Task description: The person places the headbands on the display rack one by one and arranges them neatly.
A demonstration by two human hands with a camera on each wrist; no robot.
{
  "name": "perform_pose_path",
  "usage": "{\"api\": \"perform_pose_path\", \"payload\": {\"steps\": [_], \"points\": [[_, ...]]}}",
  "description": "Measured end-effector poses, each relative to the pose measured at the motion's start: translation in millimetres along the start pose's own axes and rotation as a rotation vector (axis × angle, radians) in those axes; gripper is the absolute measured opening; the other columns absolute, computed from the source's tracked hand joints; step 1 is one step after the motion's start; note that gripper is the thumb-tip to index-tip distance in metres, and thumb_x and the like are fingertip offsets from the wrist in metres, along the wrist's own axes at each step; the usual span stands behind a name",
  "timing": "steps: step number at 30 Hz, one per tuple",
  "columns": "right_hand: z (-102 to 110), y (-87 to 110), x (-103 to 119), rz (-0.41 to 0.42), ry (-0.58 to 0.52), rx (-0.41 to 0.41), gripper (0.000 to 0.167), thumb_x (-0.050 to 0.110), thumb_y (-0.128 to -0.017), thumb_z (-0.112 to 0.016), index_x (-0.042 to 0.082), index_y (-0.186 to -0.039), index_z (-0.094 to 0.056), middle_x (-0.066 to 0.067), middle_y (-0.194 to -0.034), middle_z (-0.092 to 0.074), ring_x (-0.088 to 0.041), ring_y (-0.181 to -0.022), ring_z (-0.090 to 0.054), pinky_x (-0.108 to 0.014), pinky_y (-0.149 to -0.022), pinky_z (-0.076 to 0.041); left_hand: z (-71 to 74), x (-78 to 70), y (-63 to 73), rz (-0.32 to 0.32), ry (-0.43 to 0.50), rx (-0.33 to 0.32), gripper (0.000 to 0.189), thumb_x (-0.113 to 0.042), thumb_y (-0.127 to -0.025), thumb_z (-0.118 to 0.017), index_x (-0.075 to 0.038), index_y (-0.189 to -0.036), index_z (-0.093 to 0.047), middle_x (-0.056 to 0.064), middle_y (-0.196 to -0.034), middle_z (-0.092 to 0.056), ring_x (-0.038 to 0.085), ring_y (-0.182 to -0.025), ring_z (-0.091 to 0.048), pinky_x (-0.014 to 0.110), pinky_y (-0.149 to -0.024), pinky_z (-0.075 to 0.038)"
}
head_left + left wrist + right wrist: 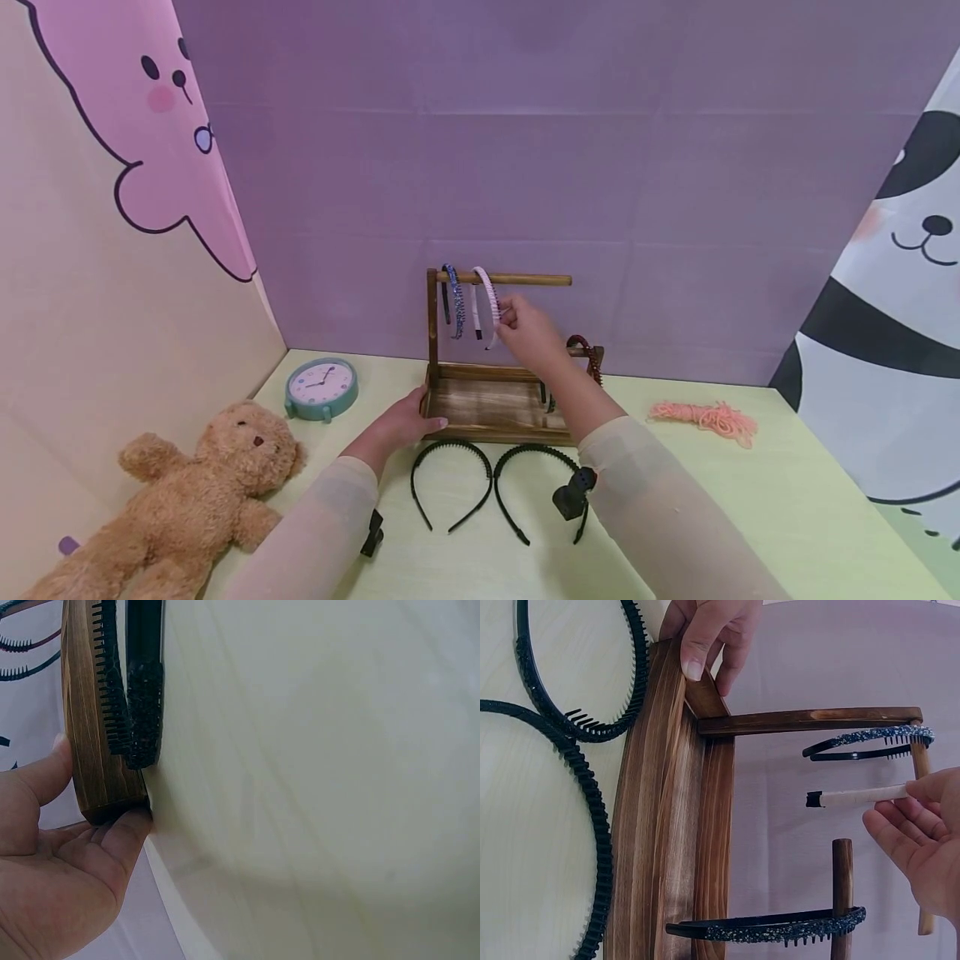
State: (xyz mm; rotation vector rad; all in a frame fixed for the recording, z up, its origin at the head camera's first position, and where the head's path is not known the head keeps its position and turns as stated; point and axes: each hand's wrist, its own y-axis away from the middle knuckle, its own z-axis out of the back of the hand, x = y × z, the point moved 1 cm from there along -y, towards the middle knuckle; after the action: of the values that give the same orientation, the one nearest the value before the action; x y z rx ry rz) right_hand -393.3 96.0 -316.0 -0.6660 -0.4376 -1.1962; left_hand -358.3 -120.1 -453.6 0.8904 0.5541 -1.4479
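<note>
My right hand (528, 337) pinches the side of a white headband (486, 287), which hangs over the upper rod of a wooden rack (432, 325). A blue glittery headband (457, 308) hangs on that rod, nearer the post. On the lower rod sits a dark red headband (594, 360), partly behind my right forearm. At the tray's left front corner, my left hand (401, 421) grips the rack, its thumb over the rim (705, 690). Two black toothed headbands (414, 479) (498, 492) lie on the table before the tray.
A teal alarm clock (322, 389) and a brown teddy bear (195, 492) lie on the left of the table (780, 500). To the right is a bundle of peach yarn (705, 419). Purple cloth (525, 167) hangs behind the rack.
</note>
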Motion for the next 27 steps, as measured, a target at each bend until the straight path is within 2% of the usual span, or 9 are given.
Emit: {"api": "perform_pose_path", "payload": {"steps": [6,9,14,21,27], "points": [[2,0.8,-1,-0.021,0.007,0.018,0.041,0.023,-0.099,-0.058,0.011,-0.137,-0.049,-0.006,-0.112,-0.066,-0.023,-0.101,-0.063,-0.036,-0.081,-0.053,-0.4,-2.6,0.9,0.002,-0.002,-0.006,0.082,-0.027,-0.094,-0.067,-0.011,-0.158,-0.018,0.019,-0.159,-0.028,0.041,-0.146,-0.025,0.057,-0.117,-0.025],[5,4.9,-2,-0.027,0.016,0.031,0.045,0.024,-0.099,-0.057,0.012,-0.141,-0.046,-0.005,-0.118,-0.065,-0.023,-0.108,-0.063,-0.039,-0.087,-0.054,-0.6,-3.7,1.0,0.003,0.002,-0.007,0.082,-0.027,-0.094,-0.067,-0.011,-0.158,-0.018,0.018,-0.16,-0.028,0.04,-0.147,-0.024,0.057,-0.117,-0.025],[15,16.1,-2,-0.018,-0.002,0.022,0.048,0.026,-0.1,-0.055,0.013,-0.144,-0.043,-0.006,-0.124,-0.061,-0.024,-0.115,-0.06,-0.042,-0.09,-0.053,-0.7,-5.2,2.2,0.018,-0.003,-0.005,0.081,-0.029,-0.095,-0.065,-0.011,-0.158,-0.018,0.018,-0.16,-0.027,0.04,-0.147,-0.023,0.057,-0.117,-0.024],[24,35.7,-6,0.009,-0.013,-0.002,0.046,0.031,-0.1,-0.056,0.014,-0.141,-0.045,-0.002,-0.119,-0.061,-0.022,-0.115,-0.059,-0.042,-0.089,-0.053,0.5,-4.9,2.8,0.011,-0.016,0.001,0.081,-0.029,-0.095,-0.065,-0.01,-0.158,-0.018,0.019,-0.16,-0.026,0.041,-0.147,-0.023,0.057,-0.117,-0.024],[23,57.1,-13,0.028,0.014,0.061,0.044,0.035,-0.099,-0.057,0.013,-0.136,-0.048,-0.001,-0.118,-0.062,-0.02,-0.109,-0.062,-0.041,-0.089,-0.053,0.0,-4.9,2.5,0.016,-0.002,0.006,0.082,-0.029,-0.095,-0.065,-0.011,-0.158,-0.016,0.018,-0.161,-0.025,0.04,-0.148,-0.022,0.057,-0.117,-0.024]]}}
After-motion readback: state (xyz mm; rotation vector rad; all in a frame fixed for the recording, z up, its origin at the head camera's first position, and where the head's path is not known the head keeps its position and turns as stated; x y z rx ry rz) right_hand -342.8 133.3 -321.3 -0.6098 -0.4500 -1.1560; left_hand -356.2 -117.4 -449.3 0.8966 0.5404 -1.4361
